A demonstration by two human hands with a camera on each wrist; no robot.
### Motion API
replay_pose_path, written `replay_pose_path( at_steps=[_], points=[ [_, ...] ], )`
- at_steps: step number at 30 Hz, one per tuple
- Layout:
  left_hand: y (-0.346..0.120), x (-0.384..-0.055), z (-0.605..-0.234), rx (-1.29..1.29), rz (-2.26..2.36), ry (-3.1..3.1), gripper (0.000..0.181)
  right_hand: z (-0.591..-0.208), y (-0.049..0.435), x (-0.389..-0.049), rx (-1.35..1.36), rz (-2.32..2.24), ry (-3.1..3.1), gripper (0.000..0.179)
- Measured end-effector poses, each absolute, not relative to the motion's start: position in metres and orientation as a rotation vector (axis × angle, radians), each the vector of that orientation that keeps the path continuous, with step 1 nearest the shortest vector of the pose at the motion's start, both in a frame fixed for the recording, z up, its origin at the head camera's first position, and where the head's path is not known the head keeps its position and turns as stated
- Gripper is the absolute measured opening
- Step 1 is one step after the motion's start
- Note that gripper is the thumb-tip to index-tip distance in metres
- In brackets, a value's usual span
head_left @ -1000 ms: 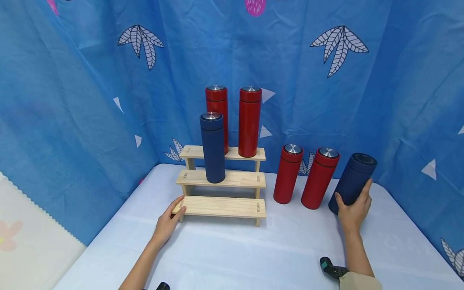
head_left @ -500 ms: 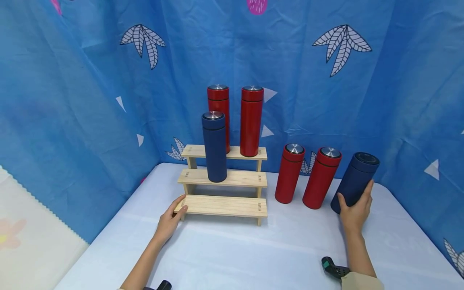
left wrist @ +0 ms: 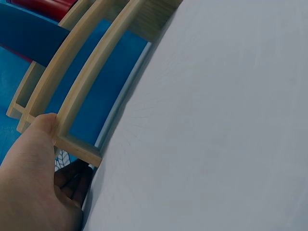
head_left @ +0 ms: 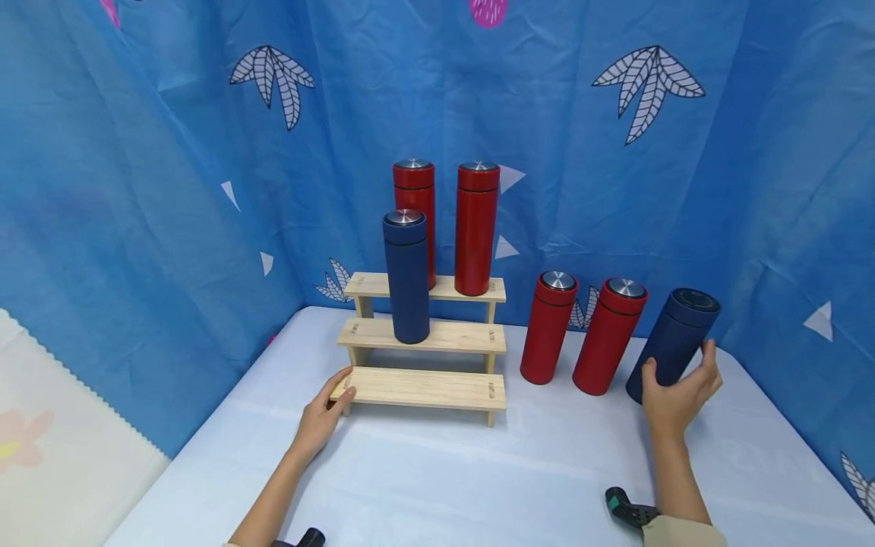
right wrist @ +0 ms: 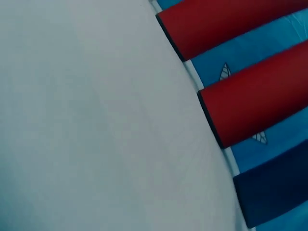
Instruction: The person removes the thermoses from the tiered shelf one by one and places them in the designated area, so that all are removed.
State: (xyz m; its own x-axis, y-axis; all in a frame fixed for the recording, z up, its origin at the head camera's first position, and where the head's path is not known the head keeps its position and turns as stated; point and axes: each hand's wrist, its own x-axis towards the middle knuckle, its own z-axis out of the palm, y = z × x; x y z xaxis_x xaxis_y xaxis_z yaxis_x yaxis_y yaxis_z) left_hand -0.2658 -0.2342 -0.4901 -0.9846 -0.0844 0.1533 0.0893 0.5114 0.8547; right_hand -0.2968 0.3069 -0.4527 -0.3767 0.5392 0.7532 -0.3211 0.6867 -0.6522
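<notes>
The navy bottle (head_left: 673, 346) at the right hand (head_left: 679, 396) has a blackish top. Left of that hand, two plain red bottles (head_left: 611, 336) carry silver tops. The rack (head_left: 427, 386) at the left hand (head_left: 320, 420) is pale wood, finely grained; above that hand a second navy bottle (head_left: 408, 287) and two glossier red ones (head_left: 475, 239) are silver-topped. Beneath both hands the surface (head_left: 472, 475) is bluish white. Beyond them, the blue curtain (head_left: 547, 83) shows white leaves veined in black, white triangles and a flecked pink spot. The sleeve (head_left: 686, 533) below the right hand is beige.
</notes>
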Motion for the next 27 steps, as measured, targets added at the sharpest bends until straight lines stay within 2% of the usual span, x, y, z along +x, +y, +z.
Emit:
replay_pose_path(
  at_steps=[3,7,16,27],
  points=[
    [-0.234,-0.266,-0.490,-0.008,-1.476,-2.570,0.056,-0.442,0.296,-0.297,-0.138,0.814,-1.674,0.067],
    [-0.234,-0.266,-0.490,-0.013,-1.470,-2.567,0.056,-0.428,0.271,-0.299,-0.044,0.750,-1.626,0.065],
    [-0.233,-0.267,-0.492,-0.035,-1.482,-2.565,0.058,-0.398,0.174,-0.300,0.394,0.931,-1.584,0.056],
    [-0.234,-0.265,-0.491,-0.023,-1.466,-2.575,0.056,-0.340,0.077,-0.317,0.740,1.121,-1.610,0.065]
  ],
)
